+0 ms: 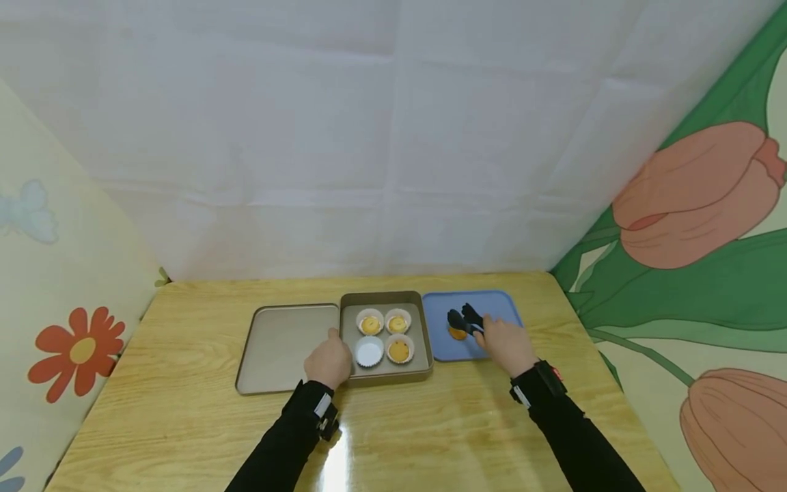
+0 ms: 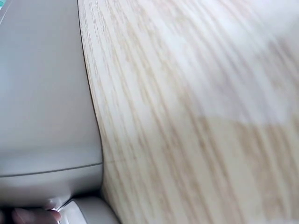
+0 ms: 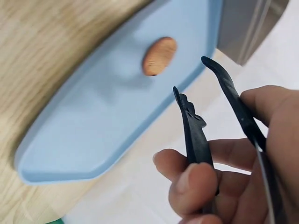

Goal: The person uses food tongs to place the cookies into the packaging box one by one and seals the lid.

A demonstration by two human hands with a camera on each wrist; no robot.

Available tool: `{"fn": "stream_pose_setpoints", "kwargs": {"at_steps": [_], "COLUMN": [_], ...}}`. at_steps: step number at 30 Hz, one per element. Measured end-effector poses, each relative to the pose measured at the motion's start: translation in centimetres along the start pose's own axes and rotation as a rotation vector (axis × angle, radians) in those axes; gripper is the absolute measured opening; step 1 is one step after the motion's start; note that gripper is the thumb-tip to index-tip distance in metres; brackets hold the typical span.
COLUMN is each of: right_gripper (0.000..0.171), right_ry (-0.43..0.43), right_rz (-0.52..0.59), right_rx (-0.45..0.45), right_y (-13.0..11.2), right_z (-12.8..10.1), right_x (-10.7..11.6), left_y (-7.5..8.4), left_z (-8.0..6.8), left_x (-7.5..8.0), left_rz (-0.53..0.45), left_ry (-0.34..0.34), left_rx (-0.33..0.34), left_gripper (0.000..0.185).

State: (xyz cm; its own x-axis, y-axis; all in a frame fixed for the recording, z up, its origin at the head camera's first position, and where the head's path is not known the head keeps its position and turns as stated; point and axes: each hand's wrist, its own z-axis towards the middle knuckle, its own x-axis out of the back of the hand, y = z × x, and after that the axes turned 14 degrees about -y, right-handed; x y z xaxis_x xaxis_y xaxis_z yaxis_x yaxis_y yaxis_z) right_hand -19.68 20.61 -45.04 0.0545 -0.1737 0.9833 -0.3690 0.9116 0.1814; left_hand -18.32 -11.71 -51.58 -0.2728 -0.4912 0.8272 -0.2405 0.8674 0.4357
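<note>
Right hand (image 1: pixel 507 345): fingers and thumb curled round the black plastic tongs (image 1: pixel 465 319), gripping both arms near the handle end. Tong tips apart, held above the flat light-blue plastic tray (image 1: pixel 499 305), nothing clamped between them. In the right wrist view, fingers (image 3: pixel 196 179) pressed against the two black arms (image 3: pixel 192 126), tips spread open over the blue tray (image 3: pixel 93 126).

Small round golden-brown cake (image 1: pixel 458 333): bare, lying on the blue tray, just left of the right hand and below the tong tips. Seen in the right wrist view as a brown oval (image 3: pixel 159 56) near the far part of the tray, apart from the tongs.

Left hand (image 1: pixel 330 362): resting on the near-left corner of the deep square champagne-coloured metal baking tin (image 1: pixel 421 328), fingers curled over its rim. In the left wrist view only a fingertip (image 2: pixel 32 215) visible at the bottom edge, touching metal; full grasp not clear there.

Baking tin contents: four white paper cups in a two-by-two layout. Far-left cup (image 1: pixel 369 322), far-right cup (image 1: pixel 397 321) and near-right cup (image 1: pixel 399 350) each filled with a yellow-brown cake. Near-left cup (image 1: pixel 369 352) white inside.

Shallow rectangular champagne-coloured metal tray (image 1: pixel 277 345): left of the baking tin, touching it.

All three trays in a row on the light wooden table (image 1: pixel 184 410)
</note>
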Motion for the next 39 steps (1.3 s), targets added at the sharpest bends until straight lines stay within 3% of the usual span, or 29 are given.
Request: {"fn": "stream_pose_setpoints", "kwargs": {"at_steps": [8,17,34,39], "right_gripper": [0.037,0.035,0.028,0.027], "right_ry": [0.110,0.093,-0.161,-0.147], "right_rz": [-0.079,-0.094,0.072,0.129], "right_rx": [0.023,0.025,0.058,0.066], "right_y": [0.0,-0.4,0.9,1.3], "right_z": [-0.5,-0.3,0.7,0.7], "right_x": [-0.9,-0.6,-0.9,-0.1], "left_y": [0.1,0.0,0.2,0.2], "left_z": [0.0,0.3,-0.1,-0.3], "left_x": [0.0,0.2,0.3,0.2], "left_rz": [-0.006,0.003,-0.005,-0.009], "left_ry": [0.017,0.004,-0.010,-0.013], "left_rx": [-0.011,-0.003,-0.002,0.001], "left_gripper": [0.040,0.041,0.043,0.043]}}
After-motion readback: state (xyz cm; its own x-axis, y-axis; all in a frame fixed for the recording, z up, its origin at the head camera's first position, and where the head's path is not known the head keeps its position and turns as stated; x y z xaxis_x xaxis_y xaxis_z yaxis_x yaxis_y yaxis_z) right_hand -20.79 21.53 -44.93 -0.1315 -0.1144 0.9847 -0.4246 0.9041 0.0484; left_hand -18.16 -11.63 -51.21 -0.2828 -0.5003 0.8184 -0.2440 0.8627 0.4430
